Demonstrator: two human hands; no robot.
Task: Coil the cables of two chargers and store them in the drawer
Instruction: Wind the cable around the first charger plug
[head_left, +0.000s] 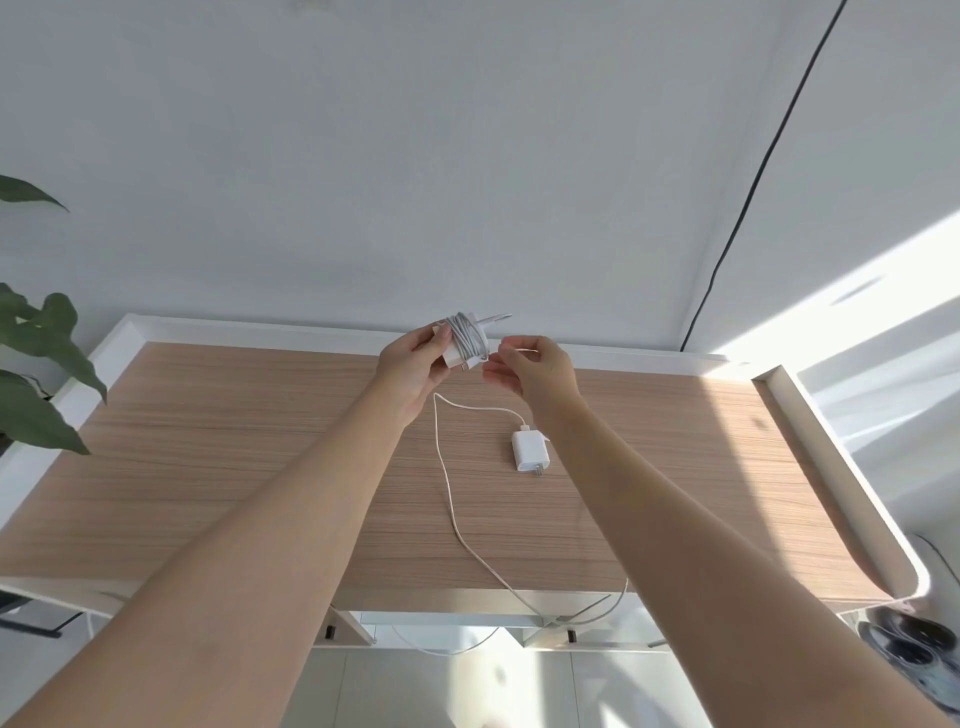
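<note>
My left hand (413, 366) grips a white charger (465, 340) above the far side of the wooden desk (234, 467). Its grey cable is wound around the charger's body, and a short end pokes out to the upper right. My right hand (530, 371) sits right beside it, fingers pinched at the cable's end near the charger. A second white charger (530, 451) lies flat on the desk below my right wrist. Its loose cable (452, 499) runs left, then down over the desk's front edge, hanging below.
Green plant leaves (36, 358) reach in over the desk's left side. A black cord (753, 182) runs down the wall at the right. White raised rims edge the desk. Dark round objects (914, 644) sit on the floor at the lower right.
</note>
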